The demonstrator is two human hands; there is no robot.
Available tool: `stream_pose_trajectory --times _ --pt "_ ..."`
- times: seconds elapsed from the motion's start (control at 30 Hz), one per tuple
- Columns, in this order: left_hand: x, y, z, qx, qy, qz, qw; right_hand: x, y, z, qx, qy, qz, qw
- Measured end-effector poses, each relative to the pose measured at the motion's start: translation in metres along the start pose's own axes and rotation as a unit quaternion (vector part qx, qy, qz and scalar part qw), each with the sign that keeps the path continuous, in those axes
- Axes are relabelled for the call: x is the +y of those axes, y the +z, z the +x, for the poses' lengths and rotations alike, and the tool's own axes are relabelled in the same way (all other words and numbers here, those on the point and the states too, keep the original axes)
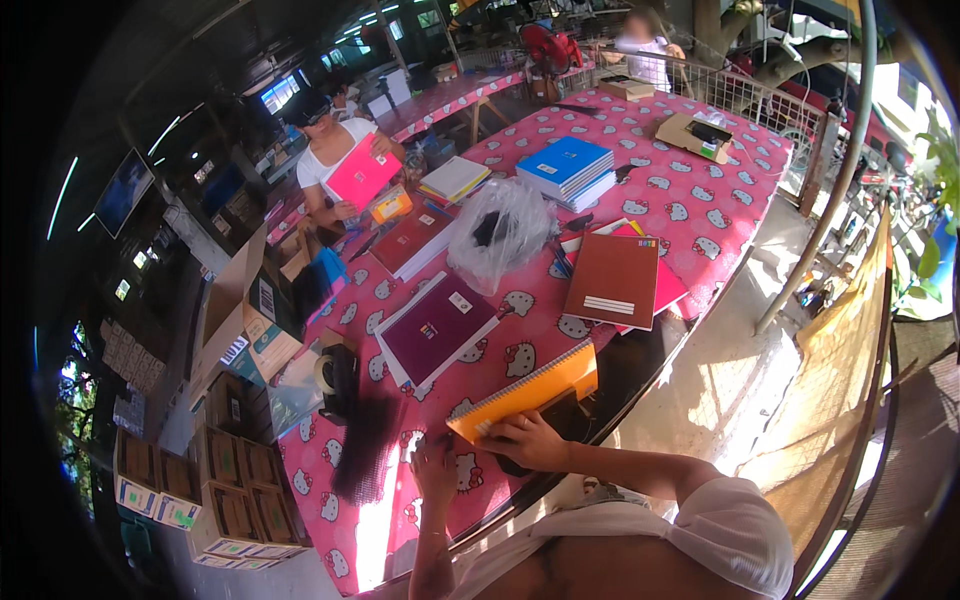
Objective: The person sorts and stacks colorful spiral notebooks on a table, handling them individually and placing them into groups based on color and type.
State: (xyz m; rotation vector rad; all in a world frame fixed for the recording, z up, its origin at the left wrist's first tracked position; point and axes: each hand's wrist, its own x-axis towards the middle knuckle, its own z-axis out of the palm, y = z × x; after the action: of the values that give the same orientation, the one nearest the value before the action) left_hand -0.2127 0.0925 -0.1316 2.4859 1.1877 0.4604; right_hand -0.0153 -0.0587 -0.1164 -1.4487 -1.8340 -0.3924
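Note:
An orange spiral notebook (535,388) stands tilted on its edge at the near side of the table. My right hand (525,440) grips its near lower part, with the fingers bent against the cover. Just left of it, my left hand (434,472) is low over the patterned cloth, apart from the notebook, its fingers stretched forward and holding nothing. Beyond the orange notebook lie a purple notebook (436,328) on white sheets and a brown notebook (613,280) on top of red and pink ones. Under the orange notebook is a dark object (556,424), partly hidden.
A tape dispenser (338,380) and black mesh (368,450) lie at left, near an open carton (262,310). A clear plastic bag (500,232) and blue notebooks (566,168) stand farther back. Across the table, another person holds a pink notebook (366,175). Stacked boxes (235,490) stand beside the table.

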Motion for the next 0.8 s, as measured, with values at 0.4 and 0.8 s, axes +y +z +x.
stream_pose_trajectory --times 0.4,0.8 --pt "-0.035 -0.013 0.003 0.018 0.113 0.140 0.983 -0.007 -0.032 0.129 -0.157 0.209 -0.016 0.965" --pt "0.071 -0.088 -0.019 -0.196 -0.145 -0.721 0.649 -0.014 -0.040 0.118 -0.036 0.188 0.000 0.981"
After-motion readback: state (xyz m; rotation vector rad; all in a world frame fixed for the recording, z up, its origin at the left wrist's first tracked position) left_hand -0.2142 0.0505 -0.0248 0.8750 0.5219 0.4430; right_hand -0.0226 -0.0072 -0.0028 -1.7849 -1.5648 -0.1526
